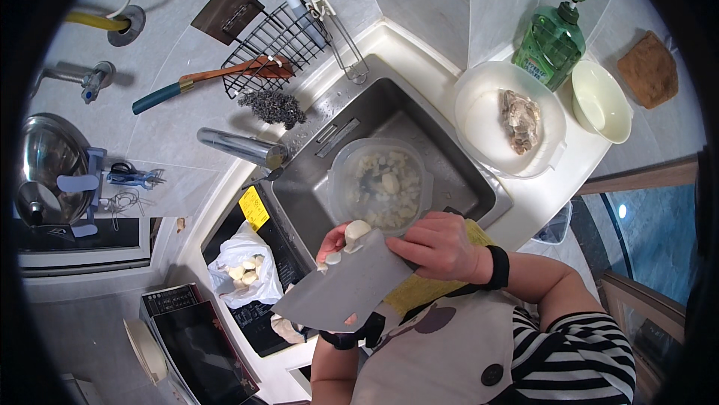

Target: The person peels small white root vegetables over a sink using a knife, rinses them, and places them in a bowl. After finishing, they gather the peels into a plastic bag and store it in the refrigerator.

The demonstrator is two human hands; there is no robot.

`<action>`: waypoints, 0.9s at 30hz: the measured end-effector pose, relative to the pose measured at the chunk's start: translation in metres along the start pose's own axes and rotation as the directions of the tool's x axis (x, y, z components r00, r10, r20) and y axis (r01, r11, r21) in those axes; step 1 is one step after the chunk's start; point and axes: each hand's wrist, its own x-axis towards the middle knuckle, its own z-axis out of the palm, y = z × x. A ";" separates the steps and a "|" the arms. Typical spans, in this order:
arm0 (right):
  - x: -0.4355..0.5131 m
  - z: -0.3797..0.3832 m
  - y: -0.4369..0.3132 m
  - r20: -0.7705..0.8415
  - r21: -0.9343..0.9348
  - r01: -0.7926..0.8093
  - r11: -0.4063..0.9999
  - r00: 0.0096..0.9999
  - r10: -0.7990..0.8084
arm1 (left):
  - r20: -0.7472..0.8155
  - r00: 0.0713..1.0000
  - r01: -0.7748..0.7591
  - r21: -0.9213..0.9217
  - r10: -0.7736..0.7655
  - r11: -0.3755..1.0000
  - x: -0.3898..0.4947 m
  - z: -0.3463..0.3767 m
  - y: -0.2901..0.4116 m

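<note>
My right hand is shut around the handle of a broad-bladed kitchen cleaver, with a finger along the blade's top. Behind the blade, my left hand holds a pale peeled vegetable against the cleaver's edge. Most of that hand is hidden by the blade. A thin white slice clings near the edge. Just beyond the hands, a translucent plastic bowl stands in the steel sink. Cut pale chunks and one larger piece lie in it, apparently in water.
Left of the sink, a white plastic bag holds several peeled vegetables on a black cooktop. The faucet reaches over the sink's left rim. At right stand a plastic tub, a green soap bottle and a pale bowl.
</note>
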 end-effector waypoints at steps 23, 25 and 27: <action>-0.013 0.011 0.044 0.079 -0.200 -0.618 0.760 0.763 0.641 | -0.211 0.838 0.257 -0.659 -0.503 0.706 0.037 -0.065 -0.036; -0.011 0.010 0.043 0.090 -0.200 -0.619 0.759 0.760 0.644 | -0.186 0.811 0.296 -0.688 -0.554 0.663 0.037 -0.068 -0.038; -0.009 0.009 0.041 0.095 -0.180 -0.619 0.764 0.762 0.640 | -0.144 0.796 0.347 -0.687 -0.587 0.639 0.036 -0.069 -0.037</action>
